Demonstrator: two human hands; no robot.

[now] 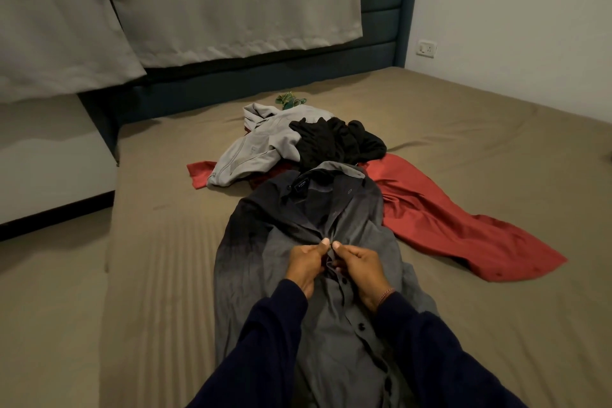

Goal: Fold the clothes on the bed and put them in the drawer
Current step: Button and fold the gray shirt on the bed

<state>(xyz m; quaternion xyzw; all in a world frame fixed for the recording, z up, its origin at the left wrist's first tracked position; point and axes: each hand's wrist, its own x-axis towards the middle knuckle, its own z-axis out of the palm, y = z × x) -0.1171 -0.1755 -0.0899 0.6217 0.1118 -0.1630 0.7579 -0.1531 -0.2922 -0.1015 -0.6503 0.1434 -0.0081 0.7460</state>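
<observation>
- Two hands are at work on the grey shirt [334,325], which is spread face-up along the bed [463,129], collar away from the person.
- The placket is pinched at mid-chest by the left hand [306,267] and right hand [359,267], thumbs and curled fingers closed on the cloth from either side.
- Buttoning appears to be the step in hand; folding is not yet begun.
- Next, the button must be eased through its hole, the edges being kept aligned.
- A pile [298,142] and a red garment [447,219] are left beyond; no drawer is seen.
</observation>
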